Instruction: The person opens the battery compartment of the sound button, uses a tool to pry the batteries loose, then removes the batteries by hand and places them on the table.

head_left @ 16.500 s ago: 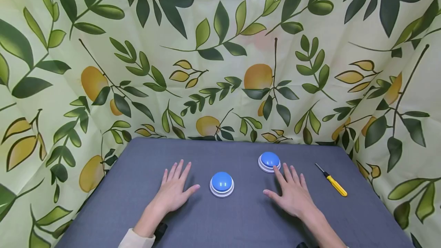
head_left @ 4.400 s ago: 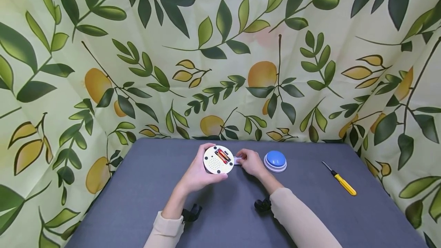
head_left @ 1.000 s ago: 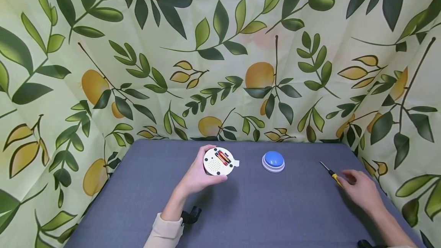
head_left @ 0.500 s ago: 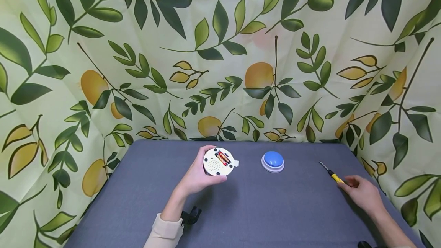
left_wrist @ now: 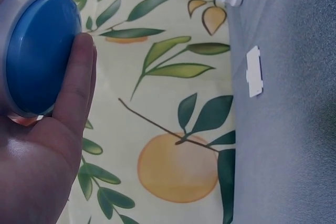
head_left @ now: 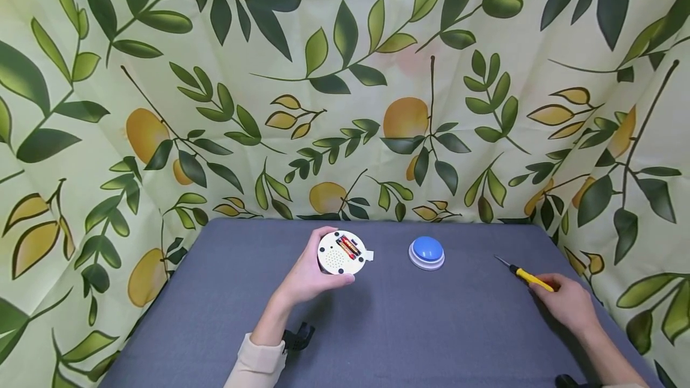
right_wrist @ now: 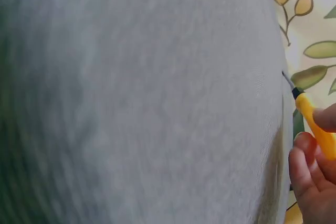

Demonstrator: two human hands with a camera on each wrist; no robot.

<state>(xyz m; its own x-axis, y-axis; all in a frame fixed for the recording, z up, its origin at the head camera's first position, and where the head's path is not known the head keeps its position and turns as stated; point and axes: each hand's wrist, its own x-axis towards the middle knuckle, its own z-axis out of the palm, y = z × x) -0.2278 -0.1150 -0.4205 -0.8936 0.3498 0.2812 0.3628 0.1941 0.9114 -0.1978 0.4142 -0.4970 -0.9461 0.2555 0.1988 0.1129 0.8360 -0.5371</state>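
Observation:
My left hand point(head_left: 308, 268) grips a round blue-and-white push button point(head_left: 335, 256) with its white underside turned up toward the head camera. Two red batteries point(head_left: 348, 246) show in its uncovered compartment, beside small speaker holes. In the left wrist view, the blue dome point(left_wrist: 44, 51) lies along the fingers. A small white battery cover point(left_wrist: 254, 72) lies on the table; in the head view it peeks out behind the held button's right side. At the right, my right hand point(head_left: 568, 301) holds a screwdriver point(head_left: 530, 278) by its yellow handle, its tip point(right_wrist: 286, 78) pointing away from the hand.
A second blue push button point(head_left: 427, 250) stands dome up on the grey table point(head_left: 431, 328), between the two hands and toward the back. A leaf-and-fruit patterned cloth point(head_left: 345, 106) rises behind the table and along both sides.
Both hands were spread earlier; later the left held the button while the right held its cover. Now the right hand has picked up the screwdriver, which has swung flatter. The left hand stays put.

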